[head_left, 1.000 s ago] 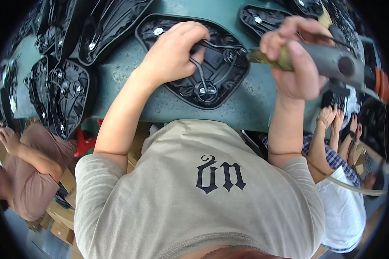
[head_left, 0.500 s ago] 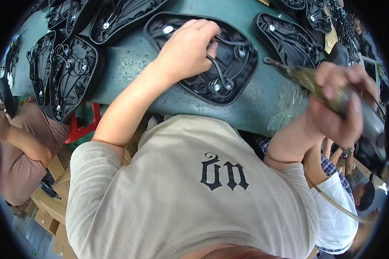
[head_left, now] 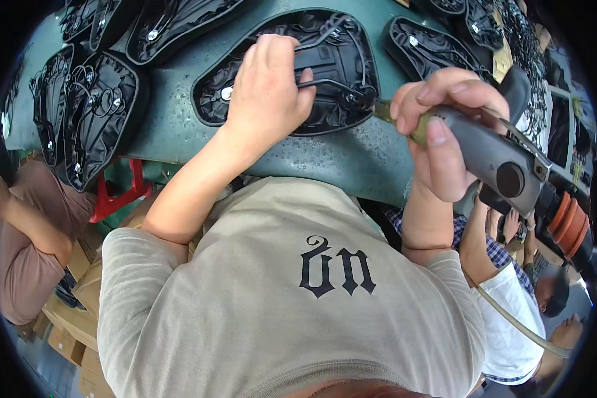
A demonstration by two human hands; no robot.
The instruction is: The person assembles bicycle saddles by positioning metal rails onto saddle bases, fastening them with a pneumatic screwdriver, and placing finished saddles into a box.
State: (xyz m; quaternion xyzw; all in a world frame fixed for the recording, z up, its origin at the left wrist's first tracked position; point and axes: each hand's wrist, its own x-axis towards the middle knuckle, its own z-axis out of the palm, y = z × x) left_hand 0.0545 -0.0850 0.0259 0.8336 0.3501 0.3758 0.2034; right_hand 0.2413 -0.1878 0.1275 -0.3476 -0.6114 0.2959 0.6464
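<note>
A black saddle-shaped seat (head_left: 328,56) lies underside up on the green table, its metal rails and folded black cover showing. My left hand (head_left: 265,86) presses over its left part, fingers and thumb closed about the rails; the fingertips are partly hidden. A round silver fastener (head_left: 227,93) shows beside my wrist. In my right hand (head_left: 444,109) is a dark grey air screwdriver (head_left: 491,146) with a side lever, held fingers over and thumb below. Its tip points at the seat's right end, by the rail ends; whether it touches a screw cannot be made out.
More upturned seats lie on the green table (head_left: 172,119): a pair at the left (head_left: 99,113), others at the far left and another seat (head_left: 424,50) at the right. A red stool (head_left: 123,192) stands below the left edge. Co-workers sit at both sides; a hose (head_left: 517,325) trails right.
The seat has turned and shifted left and away under my left hand. My right hand has brought the air screwdriver leftward, its tip now at the seat's right end.
</note>
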